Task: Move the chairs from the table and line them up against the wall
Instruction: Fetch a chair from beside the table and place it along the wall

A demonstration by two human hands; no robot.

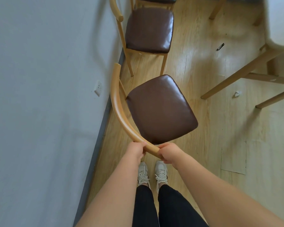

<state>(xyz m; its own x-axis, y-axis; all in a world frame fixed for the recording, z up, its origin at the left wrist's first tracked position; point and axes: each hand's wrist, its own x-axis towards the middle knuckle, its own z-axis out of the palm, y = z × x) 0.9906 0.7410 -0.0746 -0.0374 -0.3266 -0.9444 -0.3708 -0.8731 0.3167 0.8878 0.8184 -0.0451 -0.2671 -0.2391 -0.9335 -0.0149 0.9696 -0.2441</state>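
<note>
- Both hands are closed on the near end of the curved wooden backrest [120, 115] of the chair [161, 108]: left hand [137, 149] just wall-side of the right hand [168, 153], each grip wrapped round the rail.
- The chair stands close to the wall [47, 79], turned askew, its brown seat angled away from the wall.
- A second chair [148, 30] already sits along the wall, just beyond it.
- Risk, as I judge it: swinging it straight could knock the backrest's far end into the wall near the socket [98, 88], or clip the second chair's legs.
- Holding one end only, the chair may twist or scrape the floor [203, 145].
</note>
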